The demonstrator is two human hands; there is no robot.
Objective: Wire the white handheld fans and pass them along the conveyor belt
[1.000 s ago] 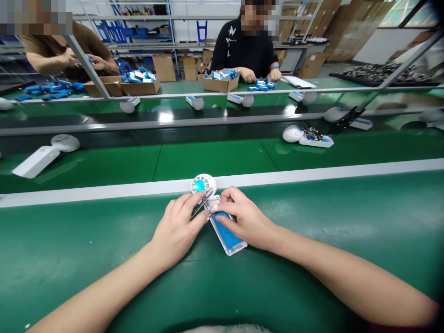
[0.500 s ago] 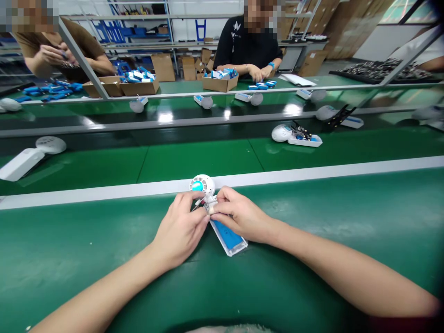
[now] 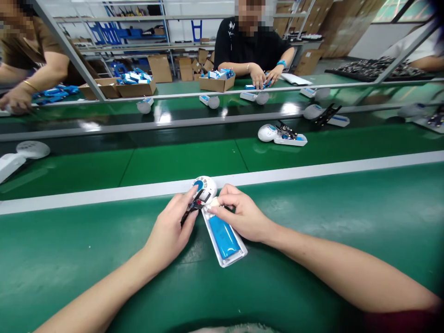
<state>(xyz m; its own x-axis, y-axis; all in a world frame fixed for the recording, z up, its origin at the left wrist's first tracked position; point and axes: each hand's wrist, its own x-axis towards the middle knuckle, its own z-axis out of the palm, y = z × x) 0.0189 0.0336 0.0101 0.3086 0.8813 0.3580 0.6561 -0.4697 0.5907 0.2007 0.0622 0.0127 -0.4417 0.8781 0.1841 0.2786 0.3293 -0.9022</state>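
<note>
Just in front of me lies a white handheld fan [image 3: 210, 185], its round head resting on the pale rail and its handle pointing toward me. The handle is opened up and a blue battery pack [image 3: 225, 238] fills most of it. My left hand [image 3: 169, 229] is closed, thumb and fingers pinching a narrow black circuit board [image 3: 189, 212] beside the fan's neck. My right hand [image 3: 248, 216] is closed too, its fingertips pinching a small whitish part [image 3: 215, 202] at the neck, above the battery. The fingers partly hide that joint.
Beyond the rail, a green conveyor [image 3: 183, 159] carries an open fan with a black board [image 3: 282, 134] and other fans. Farther back, a co-worker [image 3: 255, 46] handles blue packs near a cardboard box [image 3: 217, 83]. Another person [image 3: 45, 51] reaches in at the left.
The black board in my left hand has turned up into view. My right hand has shifted slightly, uncovering more battery. Fans on the near conveyor have moved left. The left co-worker's arm has reached down.
</note>
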